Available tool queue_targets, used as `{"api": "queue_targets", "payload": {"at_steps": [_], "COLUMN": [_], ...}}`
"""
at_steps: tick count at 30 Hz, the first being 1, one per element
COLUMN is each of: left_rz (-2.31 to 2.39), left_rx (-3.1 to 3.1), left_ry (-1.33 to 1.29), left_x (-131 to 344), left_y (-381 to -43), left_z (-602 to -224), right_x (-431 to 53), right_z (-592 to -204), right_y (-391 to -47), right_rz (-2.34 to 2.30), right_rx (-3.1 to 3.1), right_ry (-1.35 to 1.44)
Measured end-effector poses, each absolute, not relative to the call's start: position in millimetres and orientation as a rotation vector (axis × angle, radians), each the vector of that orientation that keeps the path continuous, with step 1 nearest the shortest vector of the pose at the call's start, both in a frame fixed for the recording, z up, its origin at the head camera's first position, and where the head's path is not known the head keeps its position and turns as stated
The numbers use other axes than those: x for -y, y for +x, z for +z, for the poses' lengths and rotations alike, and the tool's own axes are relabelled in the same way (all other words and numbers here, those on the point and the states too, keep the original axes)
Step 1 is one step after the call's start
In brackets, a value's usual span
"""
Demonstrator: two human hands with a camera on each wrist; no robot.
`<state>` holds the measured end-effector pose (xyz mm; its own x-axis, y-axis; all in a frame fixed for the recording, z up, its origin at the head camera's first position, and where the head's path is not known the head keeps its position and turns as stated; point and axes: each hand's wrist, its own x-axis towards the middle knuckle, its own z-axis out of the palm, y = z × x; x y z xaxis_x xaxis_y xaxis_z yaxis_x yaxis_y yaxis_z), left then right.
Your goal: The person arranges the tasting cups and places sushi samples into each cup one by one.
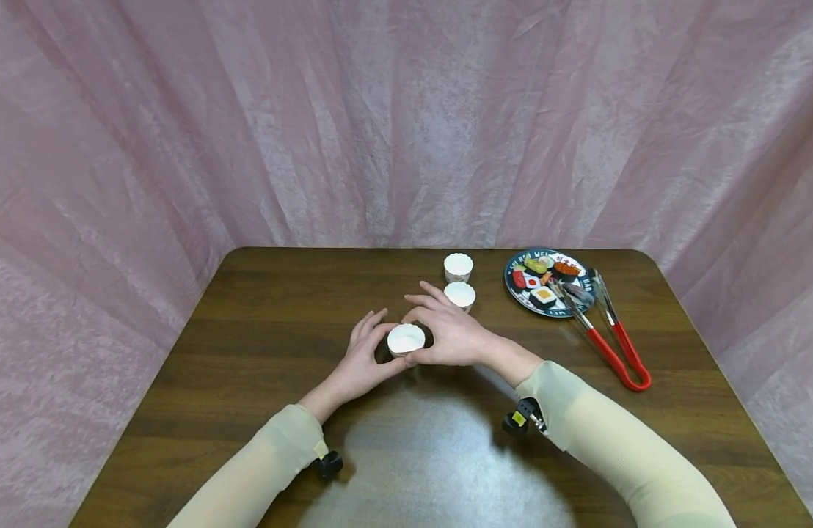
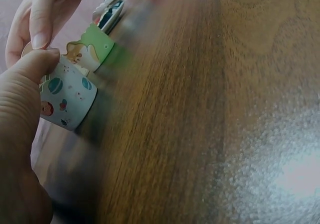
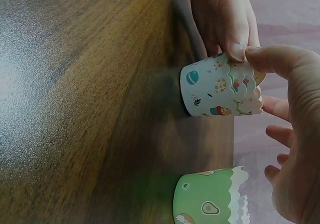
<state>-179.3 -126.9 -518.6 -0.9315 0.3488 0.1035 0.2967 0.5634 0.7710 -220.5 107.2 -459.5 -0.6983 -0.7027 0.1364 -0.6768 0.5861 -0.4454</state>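
White scallop-rimmed paper cup with printed motifs [image 1: 406, 340]: located between the two hands, above or on the dark wood-grain counter [image 1: 268, 345]; base contact cannot be determined. Left hand [image 1: 359, 364]: thumb and forefinger curved around the cup's left side, gripping it. Right hand [image 1: 454, 337]: thumb and forefinger pinch its right side; remaining fingers extended. Two further scalloped paper cups [image 1: 459, 295] stand upright beyond the right hand. Far right: round dark-blue plate [image 1: 555, 312] bearing sushi-shaped pieces [image 1: 543, 295]; red-handled metal tongs [image 1: 604, 350] lie partly across it.
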Motion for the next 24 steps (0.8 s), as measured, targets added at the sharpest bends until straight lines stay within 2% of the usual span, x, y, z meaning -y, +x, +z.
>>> {"api": "queue_targets", "payload": {"at_steps": [24], "left_rz": [1.258], "left_rx": [-2.731], "left_ry": [0.542], "left_x": [127.8], "left_y": [-178.0], "left_z": [-517.4], "right_x": [-103.8], "right_z": [-456.9], "right_y": [-220.9], "right_rz": [-0.798], "right_rx": [-2.746], "right_ry": [-1.173]}}
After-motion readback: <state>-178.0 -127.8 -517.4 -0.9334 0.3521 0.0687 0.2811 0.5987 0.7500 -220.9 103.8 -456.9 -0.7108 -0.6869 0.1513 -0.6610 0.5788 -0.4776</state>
